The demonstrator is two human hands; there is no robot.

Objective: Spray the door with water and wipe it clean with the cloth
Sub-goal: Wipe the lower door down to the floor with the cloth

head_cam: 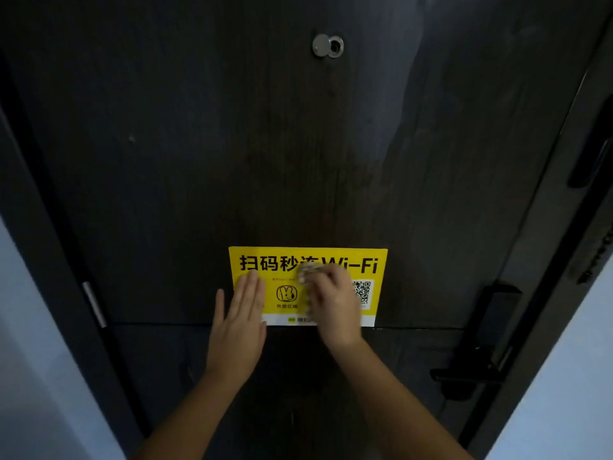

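The cloth [306,277] is a small pale bundle, blurred, pressed on the yellow Wi-Fi sticker [371,260] in the middle of the dark door [298,144]. The right hand [335,303] grips it with curled fingers against the sticker. The left hand [240,313] lies flat beside it, fingers straight and together, touching the left edge of the sticker and the door below. I judge that the wiping step is in hand; no spray bottle is in view. Pale streaks show on the upper right of the door. The next move probably needs strokes carried outward over the bare panel, toward the peephole [328,45] above and the black handle [464,373] at the right.
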